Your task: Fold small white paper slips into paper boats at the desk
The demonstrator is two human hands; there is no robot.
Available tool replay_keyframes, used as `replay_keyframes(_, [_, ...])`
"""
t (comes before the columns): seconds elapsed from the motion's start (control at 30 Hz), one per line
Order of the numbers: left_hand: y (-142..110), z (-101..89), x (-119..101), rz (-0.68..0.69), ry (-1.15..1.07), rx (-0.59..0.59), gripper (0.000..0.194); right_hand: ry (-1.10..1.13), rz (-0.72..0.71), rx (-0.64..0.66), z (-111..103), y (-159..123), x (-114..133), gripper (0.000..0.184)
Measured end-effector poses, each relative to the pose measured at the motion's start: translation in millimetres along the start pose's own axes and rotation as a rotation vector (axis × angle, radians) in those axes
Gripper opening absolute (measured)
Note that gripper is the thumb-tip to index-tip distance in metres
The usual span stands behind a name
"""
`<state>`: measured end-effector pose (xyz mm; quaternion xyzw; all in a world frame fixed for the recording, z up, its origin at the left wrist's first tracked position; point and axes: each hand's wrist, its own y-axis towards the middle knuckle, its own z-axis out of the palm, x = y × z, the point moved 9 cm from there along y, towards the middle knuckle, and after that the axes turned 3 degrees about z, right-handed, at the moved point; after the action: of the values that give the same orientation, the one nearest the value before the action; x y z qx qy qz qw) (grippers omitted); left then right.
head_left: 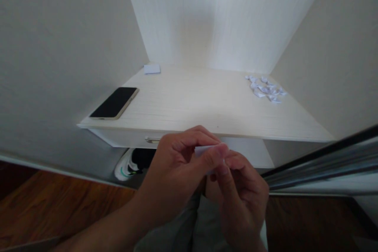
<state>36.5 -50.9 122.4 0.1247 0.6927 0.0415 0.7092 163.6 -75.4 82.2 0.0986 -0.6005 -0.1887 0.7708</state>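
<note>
Both hands meet just in front of the white shelf's front edge, over my lap. A small white piece of paper (pixel 202 150) is pinched between the thumb and fingers of my left hand (pixel 184 165). My right hand (pixel 243 189) is closed at the paper's right end, its thumb and fingertip pressed together against it. Most of the paper is hidden behind the fingers, so its full shape cannot be made out. On the shelf's right side lies a loose pile of small folded or crumpled white paper pieces (pixel 264 86).
A black-screened phone (pixel 114 103) lies at the left of the white shelf (pixel 189 98). Behind it is a flat white paper stack or folded sheet (pixel 152 69). Below are a drawer with a metal handle (pixel 152 140) and a white shoe (pixel 125 165). Panels enclose both sides.
</note>
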Motion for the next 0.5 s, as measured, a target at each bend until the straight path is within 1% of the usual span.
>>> replay_keyframes(0.2, [14.7, -8.6, -18.6, 0.184, 0.115, -0.016, 0.013, 0.076, 0.079, -0.039, 7.8, 0.9, -4.8, 0.015])
replay_keyframes(0.27, [22.1, -17.6, -21.3, 0.201, 0.165, -0.042, 0.015, 0.075, 0.12, -0.053, 7.5, -0.5, -12.2, 0.016])
replay_keyframes(0.37, [31.7, -36.0, -23.9, 0.232, 0.223, -0.109, 0.017, 0.058, 0.22, -0.099, 2.1, -3.3, -30.7, 0.018])
replay_keyframes(0.43, [35.1, -42.5, -19.7, 0.222, 0.225, -0.11, 0.014, 0.089, 0.288, -0.115, -0.2, -3.4, -43.8, 0.022])
replay_keyframes(0.5, [35.9, -37.8, -4.7, 0.119, 0.216, -0.02, 0.019, 0.15, 0.324, -0.104, 1.1, -0.3, -52.5, 0.025])
